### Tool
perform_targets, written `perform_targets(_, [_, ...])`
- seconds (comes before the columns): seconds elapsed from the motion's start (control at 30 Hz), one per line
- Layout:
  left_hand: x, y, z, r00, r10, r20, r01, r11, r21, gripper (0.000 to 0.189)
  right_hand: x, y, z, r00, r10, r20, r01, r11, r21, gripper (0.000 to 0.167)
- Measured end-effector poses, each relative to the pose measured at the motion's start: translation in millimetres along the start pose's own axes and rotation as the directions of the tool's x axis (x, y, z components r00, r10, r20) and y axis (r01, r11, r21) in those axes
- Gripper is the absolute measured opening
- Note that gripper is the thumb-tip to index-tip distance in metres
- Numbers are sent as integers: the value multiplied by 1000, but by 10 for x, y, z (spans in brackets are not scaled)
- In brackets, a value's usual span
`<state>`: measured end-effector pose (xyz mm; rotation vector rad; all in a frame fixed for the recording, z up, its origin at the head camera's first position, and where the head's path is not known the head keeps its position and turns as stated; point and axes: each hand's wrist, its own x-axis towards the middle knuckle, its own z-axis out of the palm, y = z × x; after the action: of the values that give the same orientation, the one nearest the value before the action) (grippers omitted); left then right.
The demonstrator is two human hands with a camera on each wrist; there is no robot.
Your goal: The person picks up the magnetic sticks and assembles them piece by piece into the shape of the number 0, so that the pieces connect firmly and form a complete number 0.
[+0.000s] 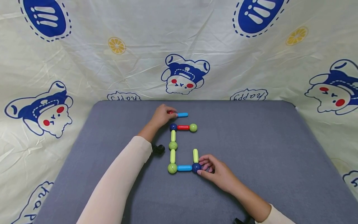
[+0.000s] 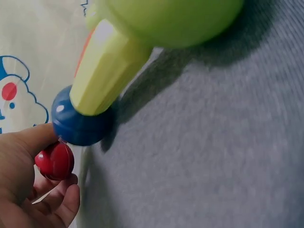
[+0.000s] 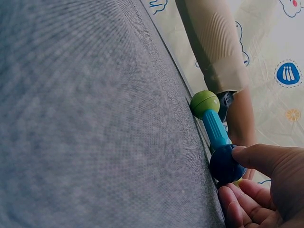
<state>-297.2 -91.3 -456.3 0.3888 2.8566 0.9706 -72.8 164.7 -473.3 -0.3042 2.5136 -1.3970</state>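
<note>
At the far side of the table my left hand grips a red ball between thumb and fingers. A light blue rod points right from beside that ball; their joint is hidden by my fingers. Nearer lies a linked figure of balls and rods: a dark blue ball, a red rod, green balls, yellow-green rods and a blue rod. My right hand pinches its lower right dark blue ball, from which another yellow-green rod points away.
A grey cloth-covered table carries everything. Behind it hangs a pale printed sheet. A black wrist device on my left arm sits close to the figure's left side.
</note>
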Motion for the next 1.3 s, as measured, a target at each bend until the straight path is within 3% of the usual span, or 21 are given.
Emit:
perform_targets(0.33, [-82, -70, -125, 996, -24, -87, 8, 983, -184, 45, -6, -27, 3, 1000, 13, 4, -13, 1000, 5, 37])
perform_targets(0.6, [-193, 46, -157, 989, -83, -124, 46, 962, -270, 44, -1, -12, 2, 1000, 22, 0, -22, 1000, -3, 37])
perform_targets(0.77, [-301, 129, -144, 989, -84, -118, 43, 948, -316, 34, 9, -8, 6, 1000, 23, -3, -23, 1000, -6, 37])
perform_targets(1.0, [-480, 285, -106, 992, -38, -122, -5, 942, -336, 28, 6, -6, 3, 1000, 4, -6, -4, 1000, 3, 37])
perform_targets(1.3, [-697, 407, -10, 999, 37, -4, -37, 937, -347, 34, 5, -5, 2, 1000, 2, -4, -2, 1000, -1, 37])
